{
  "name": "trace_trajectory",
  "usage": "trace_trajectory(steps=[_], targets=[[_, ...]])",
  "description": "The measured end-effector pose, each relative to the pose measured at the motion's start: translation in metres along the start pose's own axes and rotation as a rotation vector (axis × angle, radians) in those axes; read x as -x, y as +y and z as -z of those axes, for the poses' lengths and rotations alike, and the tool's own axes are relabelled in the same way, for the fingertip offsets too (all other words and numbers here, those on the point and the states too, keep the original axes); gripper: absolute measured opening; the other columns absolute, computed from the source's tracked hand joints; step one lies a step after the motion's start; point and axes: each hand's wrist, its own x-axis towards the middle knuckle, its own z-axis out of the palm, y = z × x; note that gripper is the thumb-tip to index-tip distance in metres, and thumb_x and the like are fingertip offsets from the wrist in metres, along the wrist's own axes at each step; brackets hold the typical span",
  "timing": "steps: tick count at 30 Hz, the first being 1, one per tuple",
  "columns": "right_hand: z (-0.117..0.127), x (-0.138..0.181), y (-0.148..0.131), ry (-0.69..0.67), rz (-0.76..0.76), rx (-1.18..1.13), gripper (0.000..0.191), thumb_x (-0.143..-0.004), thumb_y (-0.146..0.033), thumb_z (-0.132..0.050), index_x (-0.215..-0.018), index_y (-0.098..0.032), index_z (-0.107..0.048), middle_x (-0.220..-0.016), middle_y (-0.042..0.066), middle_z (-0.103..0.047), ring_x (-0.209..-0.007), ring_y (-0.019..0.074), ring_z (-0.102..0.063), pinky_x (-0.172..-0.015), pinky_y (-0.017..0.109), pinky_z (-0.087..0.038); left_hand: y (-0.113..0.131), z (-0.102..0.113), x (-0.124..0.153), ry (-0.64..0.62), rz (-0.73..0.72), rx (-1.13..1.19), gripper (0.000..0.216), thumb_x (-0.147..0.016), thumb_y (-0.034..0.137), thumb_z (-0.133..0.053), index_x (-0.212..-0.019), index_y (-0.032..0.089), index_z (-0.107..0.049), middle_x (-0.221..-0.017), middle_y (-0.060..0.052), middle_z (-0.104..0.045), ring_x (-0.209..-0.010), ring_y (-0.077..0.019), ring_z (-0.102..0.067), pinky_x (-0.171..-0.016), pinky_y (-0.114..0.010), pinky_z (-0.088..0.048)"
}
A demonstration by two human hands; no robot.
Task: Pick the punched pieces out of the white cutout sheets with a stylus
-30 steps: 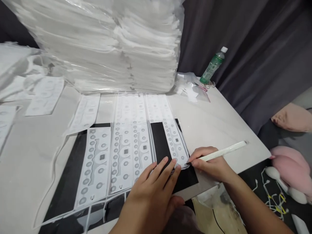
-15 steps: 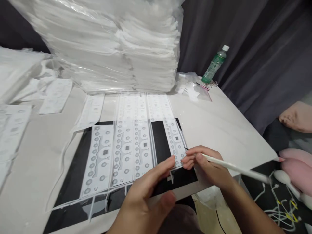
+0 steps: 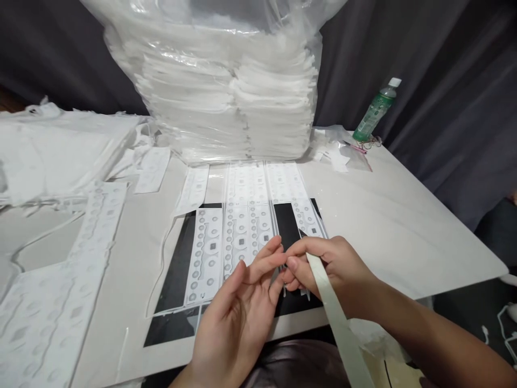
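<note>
My right hand [image 3: 329,267] is closed around a long, flat, pale-handled tool [image 3: 329,293]. A dark pointed tip shows just above the fingers, but I cannot tell its exact kind. My left hand [image 3: 246,310] is turned palm up with its fingers stretched apart, their tips meeting the right fingertips; I make out nothing held in it. Both hands hover over printed white strips [image 3: 205,248] with rings and dark squares, laid on a black mat [image 3: 172,296]. The hands hide the lower part of several strips.
A large clear bag of stacked white sheets [image 3: 226,102] stands at the back. More printed sheets [image 3: 92,237] and a white pile [image 3: 60,151] lie to the left. A green bottle [image 3: 374,113] and a plastic bag with paper scraps [image 3: 339,156] are at the back right.
The view has swung left. My right hand has lifted off the right strip and met my left fingers, the tool's handle now pointing toward me. The left palm has turned up.
</note>
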Motion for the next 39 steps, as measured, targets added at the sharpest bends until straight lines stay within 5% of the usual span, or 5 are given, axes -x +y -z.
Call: trace_trajectory(steps=[15,21,25,35,39], targets=[[0.003,-0.002,0.002,0.037,0.206,0.339,0.013,-0.071,-0.011,-0.051,-0.063,-0.02,-0.056,-0.05,-0.006,-0.049,-0.044,0.0057,-0.04,-0.043,0.017,-0.032,-0.005,0.026,0.008,0.008,-0.226,-0.928,0.047,-0.099,0.046,-0.026,-0.115,0.028,-0.067,-0.145,0.0,-0.042,-0.136,-0.029,-0.036,-0.112,-0.048,-0.033],[0.007,0.002,0.022,0.279,0.279,0.334,0.014,-0.065,-0.009,-0.05,-0.056,-0.019,-0.05,-0.048,-0.006,-0.045,-0.045,0.0062,-0.039,-0.044,0.018,-0.032,-0.025,0.016,0.005,-0.094,-0.499,-1.311,0.045,-0.1,0.043,-0.021,-0.133,0.032,-0.051,-0.147,-0.003,-0.039,-0.131,-0.0284,-0.043,-0.101,-0.044,-0.047],[0.016,0.012,0.04,0.345,0.119,0.086,0.009,-0.079,-0.019,-0.056,-0.072,-0.019,-0.061,-0.06,-0.002,-0.059,-0.05,0.0088,-0.052,-0.049,0.021,-0.045,-0.028,0.007,0.0,-0.3,-0.663,-1.552,0.05,-0.098,0.036,-0.035,-0.146,0.024,-0.03,-0.147,-0.011,-0.037,-0.13,-0.0288,-0.043,-0.101,-0.043,-0.046],[0.037,0.026,0.068,0.263,-0.043,-0.293,0.032,-0.08,-0.046,-0.067,-0.095,-0.018,-0.062,-0.088,0.008,-0.072,-0.076,0.0176,-0.069,-0.057,0.025,-0.056,-0.045,0.01,-0.02,-0.39,-0.742,-2.076,0.051,-0.088,0.027,-0.053,-0.136,0.012,-0.044,-0.134,-0.011,-0.054,-0.124,-0.0297,-0.05,-0.104,-0.048,-0.039],[0.052,0.03,0.078,0.16,-0.015,-0.388,0.061,-0.083,-0.07,-0.043,-0.12,-0.022,-0.05,-0.085,0.006,-0.068,-0.066,0.0144,-0.063,-0.051,0.024,-0.05,-0.047,0.008,-0.021,-0.374,-0.748,-2.091,0.049,-0.088,0.031,-0.054,-0.133,0.013,-0.048,-0.133,-0.009,-0.056,-0.122,-0.0295,-0.051,-0.104,-0.047,-0.037]])
